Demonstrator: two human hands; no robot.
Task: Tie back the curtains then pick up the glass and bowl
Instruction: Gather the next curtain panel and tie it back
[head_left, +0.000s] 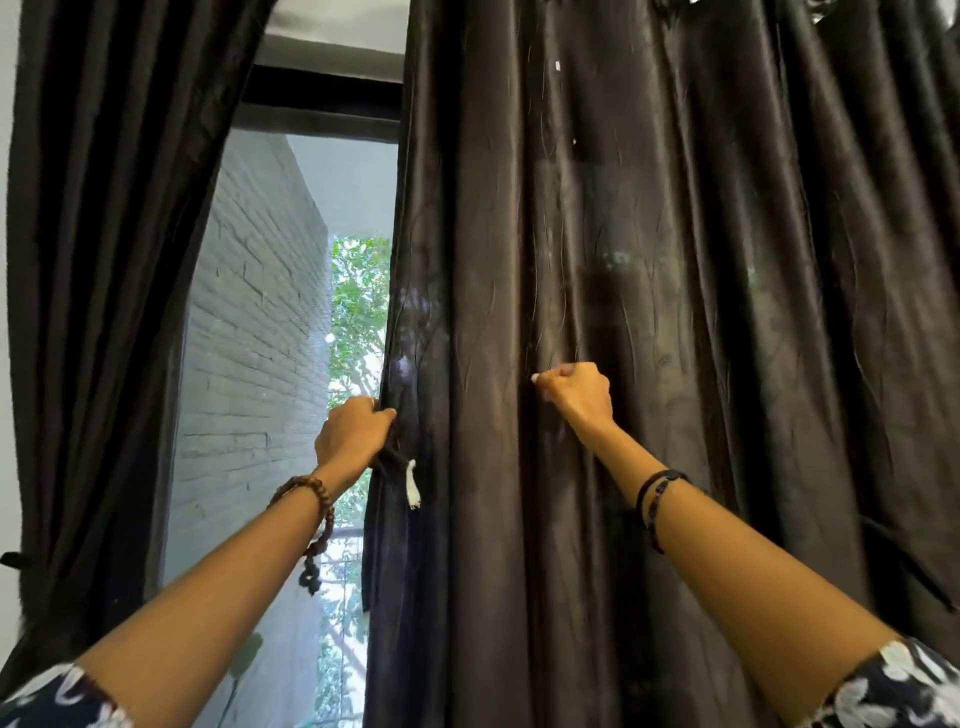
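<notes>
Right curtain (675, 312) – hanging loose over window (291, 312) | left hand (353, 436) – fingers clamped on its inner edge | right hand (574, 392) – fist pinching a fold mid-panel | left curtain (104, 260) gathered aside | glass, bowl unseen

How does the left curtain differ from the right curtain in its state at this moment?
The left curtain is pulled aside and cinched low at the wall by a dark tie; the right curtain hangs spread across the window. No hand touches the left curtain, while the left hand grips the right curtain's inner edge and the right hand pinches a fold further in. Both are the same dark, shiny fabric.
</notes>
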